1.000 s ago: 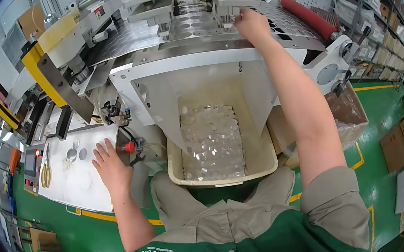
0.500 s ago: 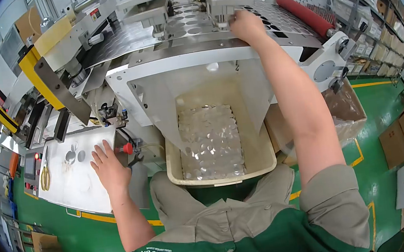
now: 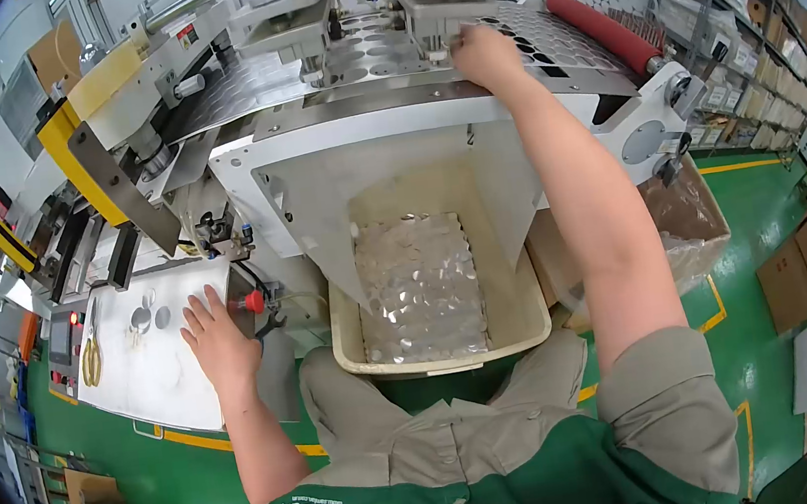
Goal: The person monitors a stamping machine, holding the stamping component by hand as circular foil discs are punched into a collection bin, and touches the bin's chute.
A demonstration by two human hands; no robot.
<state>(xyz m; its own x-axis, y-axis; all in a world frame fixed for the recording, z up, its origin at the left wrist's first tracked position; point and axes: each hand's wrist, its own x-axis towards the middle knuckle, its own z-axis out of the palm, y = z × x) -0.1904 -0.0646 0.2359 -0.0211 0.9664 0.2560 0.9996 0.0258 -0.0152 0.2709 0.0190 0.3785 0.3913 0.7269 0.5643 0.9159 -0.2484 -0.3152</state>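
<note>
My left hand lies flat with fingers spread on a white board at the left, close to a red knob. On that board are a few round discs and yellow-handled scissors. My right hand reaches up to the machine, beside a metal press block and over a sheet with rows of round cut-outs. Its fingers are curled in; their tips, and anything between them, are hidden. Below the machine stands a cream bin holding many clear, shiny discs.
A red roller is mounted at the machine's right. Yellow guard bars and a control box stand left. An open carton with plastic sits right of the bin. Shelves and a cardboard box are farther right.
A pale disc seen in mid-air above the bin is no longer there. My right hand stays by the press block, shifted very slightly left with the view. The left hand rests in place.
</note>
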